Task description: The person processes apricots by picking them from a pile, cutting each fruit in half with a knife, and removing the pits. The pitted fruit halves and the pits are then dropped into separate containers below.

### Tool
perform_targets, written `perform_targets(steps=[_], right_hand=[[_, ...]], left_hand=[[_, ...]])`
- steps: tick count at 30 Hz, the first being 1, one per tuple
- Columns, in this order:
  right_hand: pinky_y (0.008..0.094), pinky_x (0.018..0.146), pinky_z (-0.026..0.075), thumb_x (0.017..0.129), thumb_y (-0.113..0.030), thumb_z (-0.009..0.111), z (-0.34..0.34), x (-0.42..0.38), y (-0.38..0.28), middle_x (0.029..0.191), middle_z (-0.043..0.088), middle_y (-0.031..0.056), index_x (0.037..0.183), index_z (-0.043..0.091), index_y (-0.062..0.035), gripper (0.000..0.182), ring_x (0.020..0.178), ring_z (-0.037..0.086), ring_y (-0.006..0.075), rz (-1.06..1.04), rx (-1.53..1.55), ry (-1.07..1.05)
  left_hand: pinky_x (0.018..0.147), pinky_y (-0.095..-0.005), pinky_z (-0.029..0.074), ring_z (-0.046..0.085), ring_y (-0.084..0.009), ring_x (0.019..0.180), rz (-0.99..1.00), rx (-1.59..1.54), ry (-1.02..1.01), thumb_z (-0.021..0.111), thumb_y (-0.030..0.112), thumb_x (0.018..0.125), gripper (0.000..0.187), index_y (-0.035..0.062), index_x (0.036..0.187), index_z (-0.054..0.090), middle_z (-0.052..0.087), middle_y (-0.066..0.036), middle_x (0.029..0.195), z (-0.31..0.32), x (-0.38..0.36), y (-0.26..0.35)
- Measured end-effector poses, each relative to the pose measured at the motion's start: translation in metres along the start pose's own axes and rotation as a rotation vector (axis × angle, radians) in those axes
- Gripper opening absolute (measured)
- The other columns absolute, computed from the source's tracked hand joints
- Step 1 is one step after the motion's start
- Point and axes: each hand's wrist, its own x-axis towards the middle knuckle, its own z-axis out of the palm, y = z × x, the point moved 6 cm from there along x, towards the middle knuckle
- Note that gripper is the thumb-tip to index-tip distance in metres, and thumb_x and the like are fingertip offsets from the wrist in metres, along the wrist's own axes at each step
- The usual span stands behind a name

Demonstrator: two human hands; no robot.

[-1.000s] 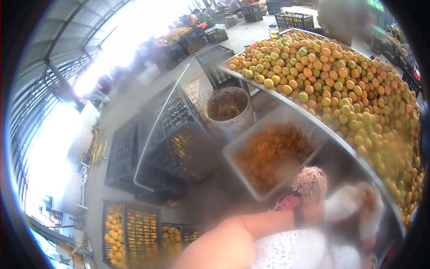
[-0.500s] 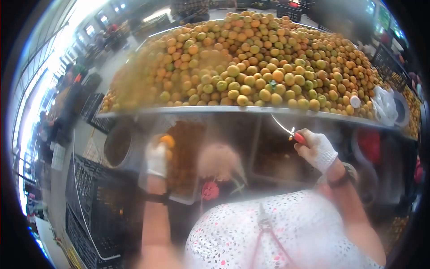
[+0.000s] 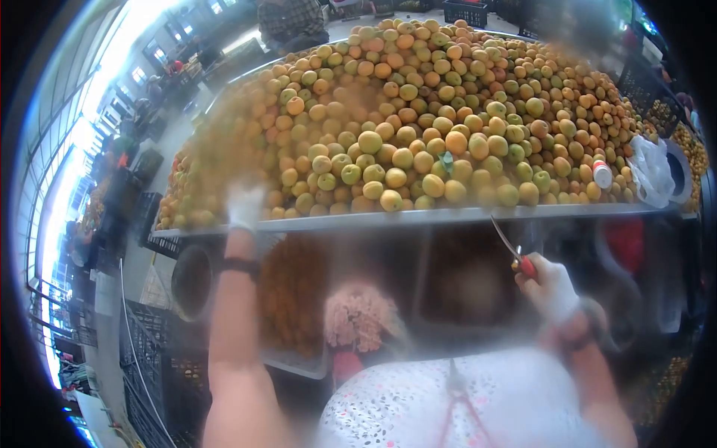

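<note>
A heap of yellow-orange and greenish apricots [image 3: 418, 127] covers the metal-edged table [image 3: 358, 219] in front of me. My left hand [image 3: 245, 205], in a white glove, reaches over the table's edge at the front left of the heap. Its fingers are blurred there, so whether it grips a fruit does not show. My right hand [image 3: 551, 287], also gloved, is closed around the red handle of a small knife [image 3: 527, 266]. The knife's thin curved blade points up and left, its tip close to the table's edge.
Below the table, a crate [image 3: 299, 364] holds orange pieces, left of centre. A dark round bucket [image 3: 193, 280] stands farther left, near black plastic crates [image 3: 146, 321]. A white plastic bag [image 3: 651, 172] and a small white bottle [image 3: 602, 175] lie at the right. Across the table is a person [image 3: 291, 26].
My left hand has moved up from above the crate to the heap; the orange fruit it held no longer shows. My right hand, with the knife, sits slightly lower and farther right in view.
</note>
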Motion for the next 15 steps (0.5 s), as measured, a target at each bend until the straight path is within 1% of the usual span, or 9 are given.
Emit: perform_targets(steps=[1, 4, 6, 8, 10, 11, 12, 14, 15], right_hand=[[0.0407, 0.061, 0.053, 0.084, -0.01, 0.069, 0.001, 0.003, 0.0, 0.075, 0.067, 0.0199, 0.1, 0.066, -0.0059, 0.017, 0.07, 0.068, 0.0375, 0.001, -0.008, 0.022], [0.0408, 0.062, 0.053, 0.084, -0.009, 0.069, 0.009, 0.014, 0.006, 0.075, 0.067, 0.0203, 0.098, 0.066, -0.0049, 0.015, 0.072, 0.068, 0.0382, 0.024, -0.01, 0.005], [0.0414, 0.062, 0.053, 0.083, -0.008, 0.07, 0.013, 0.022, 0.007, 0.075, 0.067, 0.0206, 0.096, 0.065, -0.0038, 0.015, 0.072, 0.068, 0.0391, 0.026, 0.02, 0.008], [0.0419, 0.062, 0.053, 0.082, -0.007, 0.07, 0.018, 0.027, 0.005, 0.075, 0.067, 0.0206, 0.096, 0.064, -0.0035, 0.016, 0.072, 0.068, 0.0393, -0.046, -0.007, -0.001], [0.0422, 0.062, 0.052, 0.083, -0.006, 0.07, 0.023, 0.033, 0.004, 0.075, 0.066, 0.0205, 0.097, 0.062, -0.0038, 0.016, 0.072, 0.068, 0.0402, -0.02, -0.011, -0.005], [0.0418, 0.061, 0.052, 0.083, -0.006, 0.069, 0.024, 0.035, 0.004, 0.074, 0.066, 0.0201, 0.097, 0.061, -0.0034, 0.016, 0.071, 0.068, 0.0393, -0.024, -0.001, 0.019], [0.0414, 0.061, 0.052, 0.084, -0.005, 0.069, 0.023, 0.035, 0.003, 0.073, 0.065, 0.0198, 0.097, 0.06, -0.0031, 0.016, 0.07, 0.068, 0.0384, -0.029, 0.01, 0.042], [0.0402, 0.059, 0.051, 0.085, -0.005, 0.068, 0.022, 0.036, -0.001, 0.071, 0.064, 0.0177, 0.097, 0.059, -0.0027, 0.015, 0.066, 0.068, 0.0343, -0.013, 0.065, 0.046], [0.039, 0.057, 0.05, 0.087, -0.005, 0.067, 0.02, 0.036, -0.003, 0.068, 0.063, 0.0156, 0.097, 0.058, -0.0023, 0.014, 0.062, 0.067, 0.0303, -0.002, 0.12, 0.052]], left_hand=[[0.088, -0.0305, 0.05, 0.064, -0.0205, 0.1, 0.176, 0.155, -0.066, 0.071, 0.019, 0.084, 0.045, -0.0004, 0.124, 0.062, 0.069, -0.016, 0.107, 0.021, 0.015, -0.007], [0.104, -0.044, 0.044, 0.059, -0.0377, 0.119, -0.164, 0.401, -0.161, 0.063, 0.04, 0.085, 0.053, 0.0099, 0.128, 0.063, 0.063, -0.022, 0.127, 0.062, 0.039, 0.019], [0.094, -0.0379, 0.049, 0.064, -0.0332, 0.113, -0.111, 0.44, -0.079, 0.066, 0.033, 0.084, 0.055, 0.0044, 0.131, 0.06, 0.066, -0.023, 0.122, 0.083, 0.055, 0.014], [0.096, -0.0379, 0.048, 0.062, -0.0343, 0.116, -0.161, 0.455, -0.181, 0.065, 0.03, 0.084, 0.053, 0.0033, 0.13, 0.059, 0.065, -0.023, 0.124, 0.108, 0.077, -0.01], [0.095, -0.0454, 0.05, 0.063, -0.0396, 0.111, -0.216, 0.446, -0.268, 0.06, 0.033, 0.084, 0.052, 0.0137, 0.132, 0.06, 0.065, -0.023, 0.122, 0.128, 0.096, -0.048], [0.087, -0.0452, 0.052, 0.065, -0.0383, 0.101, -0.288, 0.205, -0.277, 0.066, 0.025, 0.08, 0.045, 0.0148, 0.124, 0.064, 0.068, -0.021, 0.11, 0.123, 0.092, -0.048], [0.087, -0.0452, 0.052, 0.065, -0.0383, 0.101, -0.29, 0.205, -0.281, 0.066, 0.025, 0.08, 0.045, 0.0148, 0.124, 0.064, 0.068, -0.021, 0.11, 0.119, 0.092, -0.062], [0.079, -0.0458, 0.053, 0.066, -0.0365, 0.089, 0.599, 0.585, -0.152, 0.068, 0.013, 0.077, 0.03, 0.0118, 0.107, 0.067, 0.067, -0.017, 0.091, 0.106, 0.082, -0.036], [0.075, -0.0402, 0.054, 0.066, -0.0297, 0.087, 0.324, 0.159, -0.165, 0.062, 0.015, 0.082, 0.034, 0.0079, 0.115, 0.064, 0.068, -0.014, 0.095, 0.086, 0.075, -0.024]])
